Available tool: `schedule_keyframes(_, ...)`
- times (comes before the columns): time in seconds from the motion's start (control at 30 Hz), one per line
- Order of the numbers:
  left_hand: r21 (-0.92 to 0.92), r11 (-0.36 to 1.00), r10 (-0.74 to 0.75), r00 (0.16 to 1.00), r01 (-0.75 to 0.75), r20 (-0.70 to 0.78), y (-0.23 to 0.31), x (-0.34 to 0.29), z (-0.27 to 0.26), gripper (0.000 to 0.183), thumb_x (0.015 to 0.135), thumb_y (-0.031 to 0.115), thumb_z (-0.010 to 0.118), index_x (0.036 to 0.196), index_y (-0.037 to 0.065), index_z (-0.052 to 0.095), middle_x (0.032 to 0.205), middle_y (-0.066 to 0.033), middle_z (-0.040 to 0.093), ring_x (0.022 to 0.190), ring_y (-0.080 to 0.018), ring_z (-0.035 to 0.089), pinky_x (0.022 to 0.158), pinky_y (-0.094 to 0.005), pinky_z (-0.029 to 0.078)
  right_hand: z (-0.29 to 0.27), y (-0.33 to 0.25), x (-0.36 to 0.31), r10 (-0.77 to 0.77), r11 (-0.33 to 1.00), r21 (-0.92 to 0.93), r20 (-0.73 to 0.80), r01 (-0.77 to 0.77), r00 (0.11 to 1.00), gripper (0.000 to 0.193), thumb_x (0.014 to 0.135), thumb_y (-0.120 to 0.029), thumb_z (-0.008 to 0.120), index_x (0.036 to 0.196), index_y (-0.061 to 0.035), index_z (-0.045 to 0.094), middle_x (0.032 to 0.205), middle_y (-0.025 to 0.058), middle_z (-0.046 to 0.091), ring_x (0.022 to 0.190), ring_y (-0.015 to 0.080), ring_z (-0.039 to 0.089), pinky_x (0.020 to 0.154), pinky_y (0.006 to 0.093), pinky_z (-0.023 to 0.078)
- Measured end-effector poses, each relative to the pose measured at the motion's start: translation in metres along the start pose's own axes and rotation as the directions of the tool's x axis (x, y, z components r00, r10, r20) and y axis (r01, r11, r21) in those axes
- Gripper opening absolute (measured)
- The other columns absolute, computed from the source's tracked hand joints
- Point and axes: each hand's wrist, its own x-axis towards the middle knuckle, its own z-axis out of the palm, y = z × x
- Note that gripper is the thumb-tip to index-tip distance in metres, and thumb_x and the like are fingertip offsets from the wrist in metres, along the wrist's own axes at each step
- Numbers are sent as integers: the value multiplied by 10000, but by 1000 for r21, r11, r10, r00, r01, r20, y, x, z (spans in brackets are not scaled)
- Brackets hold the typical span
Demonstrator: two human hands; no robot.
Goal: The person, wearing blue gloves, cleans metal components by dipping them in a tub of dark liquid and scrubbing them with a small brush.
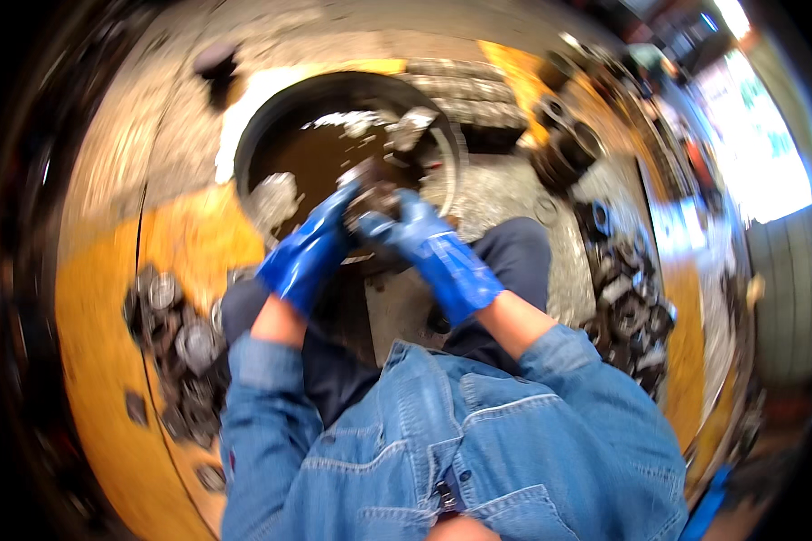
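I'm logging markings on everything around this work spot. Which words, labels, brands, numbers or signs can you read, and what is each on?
None can be read.
Left hand and right hand, in blue gloves: no legible lettering.
Dark part between them: too blurred.
Round tub: nothing legible.
Metal pieces at left: too small and blurred.
Denim shirt: nothing legible.

The partly yellow floor (99, 361) was taken up by a round, dark-rimmed tub (246, 153) in front and a heap of dark metal parts (194, 347) at left.
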Motion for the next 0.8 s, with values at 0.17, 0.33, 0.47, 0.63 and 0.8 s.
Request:
schedule_keyframes(0.17, -132, 991, -18, 985, -5, -170, -39, 22, 8, 542, 1094, 394, 458, 1481, 26, 549, 1401, -201, 658, 1219, -364, 676, 1063, -524, 560, -22, 24, -10, -7, 968, 252, -57, 21, 998, 630, 835, -496, 813, 1199, 3, 691, 1064, 217, 765, 977, 339, 760, 856, 439, 599)
schedule_keyframes(0.33, 161, 982, 21, 793, 98, -609, -13, -13, -12, 700, 1028, 606, 469, 1491, 90, 559, 1456, -181, 602, 1295, -382, 604, 1045, -599, 533, -76, -41, -26, 58, 998, -39, 112, -54, 992, 644, 801, -507, 795, 1179, 11, 730, 1045, 273, 755, 995, 439, 736, 858, 477, 584)
schedule_keyframes(0.47, 274, 947, 86, 684, 170, -724, -1, -18, -16, 663, 1034, 598, 456, 1450, 98, 585, 1395, -173, 635, 1240, -365, 632, 1028, -568, 549, -82, -31, -23, -23, 995, 95, 127, 11, 992, 550, 838, -468, 750, 1098, 16, 738, 1017, 270, 749, 959, 461, 724, 818, 508, 571)
schedule_keyframes(0.63, 361, 897, 147, 600, 253, -786, 16, 1, 1, 623, 1042, 587, 441, 1399, 108, 617, 1318, -162, 675, 1170, -345, 666, 1006, -528, 568, -97, -13, -12, -59, 913, 407, 210, -33, 976, 347, 897, -379, 689, 971, -46, 749, 876, 194, 744, 809, 369, 703, 741, 475, 532)
schedule_keyframes(0.8, 404, 875, 172, 608, 268, -775, 22, 38, 51, 616, 1044, 589, 423, 1381, 118, 633, 1284, -155, 700, 1141, -331, 685, 999, -500, 578, -127, 6, -8, -49, 827, 558, 184, -64, 982, 399, 891, -348, 712, 1070, 7, 746, 959, 223, 757, 878, 338, 722, 794, 456, 543)
